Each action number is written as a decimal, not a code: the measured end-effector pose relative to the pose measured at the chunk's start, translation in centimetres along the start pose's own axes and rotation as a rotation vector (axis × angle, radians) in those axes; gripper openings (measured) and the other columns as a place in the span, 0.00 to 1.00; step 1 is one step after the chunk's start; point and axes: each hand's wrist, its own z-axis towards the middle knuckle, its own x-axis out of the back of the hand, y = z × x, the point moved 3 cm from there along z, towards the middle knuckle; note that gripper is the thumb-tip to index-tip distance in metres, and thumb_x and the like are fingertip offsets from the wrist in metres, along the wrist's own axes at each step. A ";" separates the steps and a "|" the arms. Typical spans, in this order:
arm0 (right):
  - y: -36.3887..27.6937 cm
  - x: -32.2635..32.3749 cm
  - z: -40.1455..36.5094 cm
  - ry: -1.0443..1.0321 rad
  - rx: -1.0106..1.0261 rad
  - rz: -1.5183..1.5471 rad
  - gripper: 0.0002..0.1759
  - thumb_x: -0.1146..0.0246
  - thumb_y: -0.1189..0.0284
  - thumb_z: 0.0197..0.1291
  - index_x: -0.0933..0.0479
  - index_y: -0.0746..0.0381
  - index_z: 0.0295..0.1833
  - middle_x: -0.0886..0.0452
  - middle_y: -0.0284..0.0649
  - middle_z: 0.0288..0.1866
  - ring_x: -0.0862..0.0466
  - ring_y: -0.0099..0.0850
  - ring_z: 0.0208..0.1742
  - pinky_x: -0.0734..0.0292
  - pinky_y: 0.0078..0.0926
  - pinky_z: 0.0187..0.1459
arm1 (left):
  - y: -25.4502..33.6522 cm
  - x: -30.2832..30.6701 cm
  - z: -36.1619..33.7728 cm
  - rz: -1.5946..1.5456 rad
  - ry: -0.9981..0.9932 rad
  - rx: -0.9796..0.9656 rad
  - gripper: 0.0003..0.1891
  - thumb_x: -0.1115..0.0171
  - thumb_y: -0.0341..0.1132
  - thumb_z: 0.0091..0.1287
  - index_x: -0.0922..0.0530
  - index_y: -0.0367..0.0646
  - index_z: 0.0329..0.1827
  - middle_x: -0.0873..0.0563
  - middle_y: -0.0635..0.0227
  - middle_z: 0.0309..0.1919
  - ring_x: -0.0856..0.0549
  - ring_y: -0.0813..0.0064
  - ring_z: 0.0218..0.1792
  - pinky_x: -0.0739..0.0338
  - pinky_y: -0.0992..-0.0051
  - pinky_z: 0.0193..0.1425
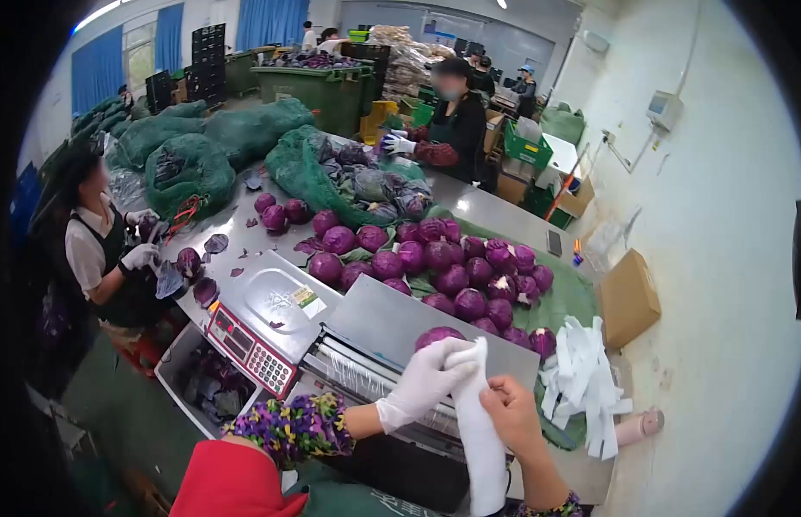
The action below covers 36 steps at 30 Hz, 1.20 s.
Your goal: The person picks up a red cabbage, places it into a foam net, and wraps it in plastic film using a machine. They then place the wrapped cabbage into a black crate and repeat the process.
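Observation:
My left hand, in a thin white glove, pinches the top end of a long white strip of soft, padded-looking material. Bare fingers of my right hand close on the same strip's right edge a little lower. The strip hangs down in front of a wrapping machine with clear film on its roller. Just behind my left hand, a purple cabbage rests on the machine's metal top. More such white strips lie heaped to the right.
Many purple cabbages cover the table beyond. A scale stands to the left, above a bin of leaves. Green net sacks lie farther back. One person trims cabbage at left; another stands across. A cardboard box leans right.

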 end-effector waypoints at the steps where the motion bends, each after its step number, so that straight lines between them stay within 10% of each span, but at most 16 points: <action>1: 0.6 0.4 -0.3 0.012 -0.005 0.004 0.10 0.41 0.72 0.65 0.25 0.68 0.45 0.22 0.31 0.24 0.28 0.14 0.24 0.35 0.14 0.26 | 0.2 0.0 -0.6 0.002 -0.013 0.004 0.22 0.38 0.28 0.64 0.30 0.35 0.61 0.19 0.68 0.47 0.20 0.80 0.48 0.25 0.77 0.55; 3: 2.5 0.8 -0.6 -0.095 -0.060 0.608 0.14 0.45 0.68 0.68 0.26 0.69 0.49 0.20 0.34 0.28 0.24 0.17 0.26 0.32 0.14 0.28 | 0.6 0.2 -1.8 -0.373 -0.012 0.015 0.17 0.39 0.29 0.65 0.28 0.36 0.56 0.20 0.69 0.44 0.21 0.83 0.47 0.25 0.79 0.53; 8: 3.4 -3.7 0.0 0.035 0.453 0.226 0.31 0.38 0.54 0.64 0.32 0.66 0.63 0.30 0.42 0.59 0.28 0.23 0.55 0.30 0.21 0.53 | -0.3 -0.5 -4.4 -0.273 -0.105 0.138 0.11 0.37 0.32 0.65 0.25 0.40 0.48 0.23 0.76 0.38 0.23 0.87 0.43 0.27 0.81 0.46; 11: 4.2 -5.1 -1.7 0.082 0.245 0.292 0.32 0.37 0.54 0.63 0.31 0.66 0.63 0.29 0.39 0.56 0.29 0.22 0.53 0.31 0.21 0.52 | 1.2 0.7 -6.4 0.814 0.282 -0.641 0.10 0.36 0.33 0.64 0.22 0.39 0.45 0.20 0.74 0.37 0.23 0.85 0.40 0.28 0.80 0.44; 13: 4.6 -6.4 -2.4 0.070 0.249 0.385 0.29 0.37 0.55 0.63 0.30 0.65 0.61 0.29 0.36 0.50 0.28 0.21 0.47 0.32 0.19 0.49 | 1.2 0.9 -7.0 0.770 0.233 -0.647 0.09 0.37 0.33 0.65 0.22 0.38 0.42 0.19 0.73 0.36 0.23 0.85 0.39 0.28 0.81 0.44; 15: 4.7 -7.2 -3.4 0.078 0.155 0.477 0.25 0.38 0.57 0.64 0.29 0.64 0.58 0.28 0.31 0.39 0.29 0.19 0.37 0.31 0.18 0.42 | -0.2 0.6 -6.9 -0.196 0.042 -0.052 0.09 0.39 0.36 0.68 0.23 0.39 0.40 0.19 0.73 0.35 0.23 0.86 0.38 0.29 0.82 0.44; 19: 5.5 -4.8 -3.5 0.180 -0.043 0.049 0.14 0.44 0.62 0.69 0.28 0.64 0.41 0.30 0.25 0.26 0.33 0.15 0.27 0.35 0.17 0.29 | -0.4 0.4 -7.1 -0.471 0.035 -0.024 0.09 0.50 0.36 0.75 0.27 0.41 0.38 0.23 0.76 0.31 0.25 0.87 0.35 0.28 0.82 0.41; 23: 4.4 -4.1 -4.7 0.164 -0.086 0.577 0.14 0.49 0.64 0.72 0.31 0.60 0.34 0.34 0.27 0.24 0.34 0.16 0.24 0.37 0.16 0.27 | -2.5 -1.2 -8.5 -0.371 -0.077 0.333 0.10 0.52 0.39 0.75 0.28 0.44 0.38 0.25 0.73 0.30 0.25 0.83 0.33 0.29 0.80 0.43; 27: 5.4 -2.5 -5.0 0.280 -0.192 0.897 0.09 0.46 0.68 0.69 0.31 0.61 0.38 0.33 0.28 0.25 0.30 0.16 0.24 0.33 0.16 0.25 | -5.5 -1.7 -12.2 -0.482 -0.618 0.647 0.21 0.36 0.46 0.66 0.25 0.39 0.53 0.19 0.71 0.42 0.22 0.84 0.43 0.26 0.80 0.49; 29: 5.5 -2.2 -5.4 -0.053 -0.356 0.490 0.10 0.44 0.67 0.67 0.29 0.64 0.43 0.27 0.30 0.29 0.25 0.22 0.27 0.29 0.21 0.29 | -4.8 1.0 -10.8 -0.201 -0.530 0.573 0.15 0.35 0.43 0.64 0.23 0.41 0.45 0.17 0.72 0.38 0.22 0.87 0.37 0.26 0.83 0.37; 31: 6.0 -2.3 -4.1 -0.339 0.074 -0.282 0.21 0.35 0.64 0.56 0.26 0.68 0.49 0.18 0.42 0.39 0.19 0.35 0.38 0.25 0.33 0.43 | -3.4 4.9 -6.9 -0.216 -0.101 0.441 0.15 0.31 0.35 0.60 0.22 0.39 0.46 0.16 0.70 0.38 0.19 0.81 0.38 0.22 0.77 0.45; 33: 6.8 -0.3 -0.3 -0.178 0.260 -0.398 0.17 0.36 0.66 0.55 0.23 0.67 0.44 0.17 0.45 0.37 0.19 0.33 0.38 0.26 0.33 0.43 | -4.0 8.0 -1.5 0.284 0.261 -0.132 0.12 0.32 0.30 0.57 0.21 0.40 0.43 0.15 0.66 0.33 0.16 0.74 0.35 0.22 0.74 0.44; 36: 7.0 1.5 8.0 0.137 0.214 -0.482 0.13 0.40 0.66 0.58 0.21 0.66 0.39 0.17 0.44 0.32 0.19 0.33 0.34 0.26 0.35 0.38 | -4.3 9.4 4.6 0.659 0.480 -0.152 0.11 0.34 0.36 0.58 0.21 0.43 0.41 0.14 0.59 0.32 0.14 0.63 0.35 0.22 0.70 0.45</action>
